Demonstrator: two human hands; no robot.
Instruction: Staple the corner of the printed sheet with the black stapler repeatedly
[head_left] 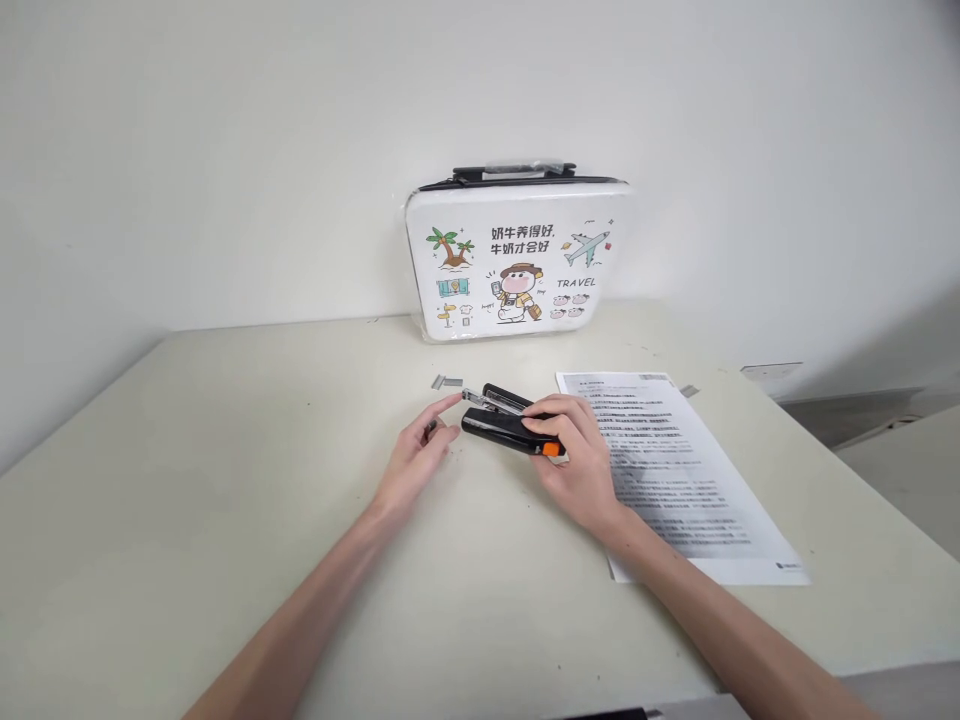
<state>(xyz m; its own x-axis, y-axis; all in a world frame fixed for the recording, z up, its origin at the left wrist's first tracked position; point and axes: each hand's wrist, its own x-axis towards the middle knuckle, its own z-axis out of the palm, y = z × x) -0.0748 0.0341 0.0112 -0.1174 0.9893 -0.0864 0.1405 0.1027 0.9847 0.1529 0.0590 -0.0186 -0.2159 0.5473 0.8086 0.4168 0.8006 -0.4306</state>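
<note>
My right hand (581, 450) is closed around a black stapler (499, 426) with an orange piece at its rear end. The stapler is held tilted over the table, its two arms spread apart and its metal magazine showing between them. My left hand (424, 445) is at the stapler's front end. Its index finger reaches out to the metal tip, with the thumb apart below and the other fingers curled under. A small dark patch shows between thumb and fingers there; I cannot make out what it is. Strips of staples (450, 381) lie on the table just beyond.
A printed sheet of paper (675, 500) lies on the pale table (187, 520), partly under my right wrist. Against the wall stands a white case (517, 260) with cartoon prints and a black handle. A dark-and-light object (622, 714) pokes in at the near edge.
</note>
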